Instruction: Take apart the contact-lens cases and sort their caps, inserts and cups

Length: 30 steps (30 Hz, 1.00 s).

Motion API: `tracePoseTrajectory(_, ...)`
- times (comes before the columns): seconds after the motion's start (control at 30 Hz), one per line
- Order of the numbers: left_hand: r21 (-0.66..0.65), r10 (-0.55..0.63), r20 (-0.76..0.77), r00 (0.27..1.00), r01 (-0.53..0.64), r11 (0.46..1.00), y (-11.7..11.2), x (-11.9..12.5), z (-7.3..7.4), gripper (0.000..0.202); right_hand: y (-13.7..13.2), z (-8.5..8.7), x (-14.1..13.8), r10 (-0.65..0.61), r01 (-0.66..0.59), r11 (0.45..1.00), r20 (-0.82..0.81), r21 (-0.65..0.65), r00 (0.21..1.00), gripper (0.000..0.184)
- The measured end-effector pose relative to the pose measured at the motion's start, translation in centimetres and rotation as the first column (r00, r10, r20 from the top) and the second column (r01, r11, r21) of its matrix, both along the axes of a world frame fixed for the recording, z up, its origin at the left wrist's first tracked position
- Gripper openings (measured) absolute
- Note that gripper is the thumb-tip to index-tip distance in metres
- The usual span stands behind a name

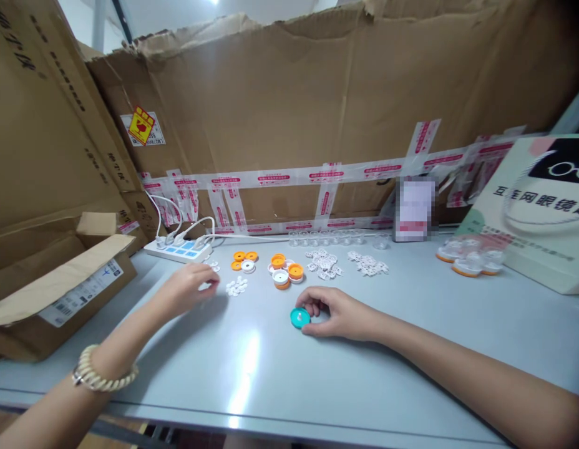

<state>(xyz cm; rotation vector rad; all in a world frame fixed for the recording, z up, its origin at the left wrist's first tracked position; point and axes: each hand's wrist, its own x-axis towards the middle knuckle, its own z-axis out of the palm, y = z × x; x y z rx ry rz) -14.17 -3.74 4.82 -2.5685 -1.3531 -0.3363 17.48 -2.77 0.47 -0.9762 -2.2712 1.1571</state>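
My right hand point(339, 313) rests on the grey table point(280, 380) with its fingers curled around a small teal round disc point(299, 317), which has a white peg in its middle. My left hand point(189, 288), with a beaded bracelet on its wrist, reaches forward with its fingers pinched together just left of a small heap of white round pieces point(236, 286); what the fingertips hold is too small to see. Beyond both hands lie orange and white discs point(284, 272) and more white bits point(323, 262).
A white power strip point(178, 250) with plugged cables lies at the back left. Cardboard walls stand behind and to the left, and an open cardboard box point(55, 293) sits at the left. A row of clear caps point(327, 237), assembled discs point(467, 259) and a printed bag point(537, 212) stand at the right.
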Motion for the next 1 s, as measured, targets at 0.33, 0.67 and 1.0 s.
tracePoseTrajectory(0.33, -0.108, 0.131, -0.099, 0.986, -0.141, 0.984, 0.5, -4.7, -1.3, 0.023, -0.1, 0.1, 0.0, 0.01, -0.01, 1.0, 0.006, -0.017, 1.0, 0.029)
tracePoseTrajectory(0.67, -0.07, -0.038, 0.021, 0.999, 0.04, 0.997, -2.3, 3.6, 0.7, 0.021, 0.0, 0.2, 0.5, 0.063, -0.064, 0.996, -0.029, -0.06, 0.998, 0.044)
tracePoseTrajectory(1.0, -0.355, 0.007, 0.33, 0.944, 0.117, 0.928, -2.1, 13.3, -2.7, 0.023, 0.1, -0.1, 0.7, 0.126, -0.13, 0.991, -0.094, -0.043, 0.988, 0.042)
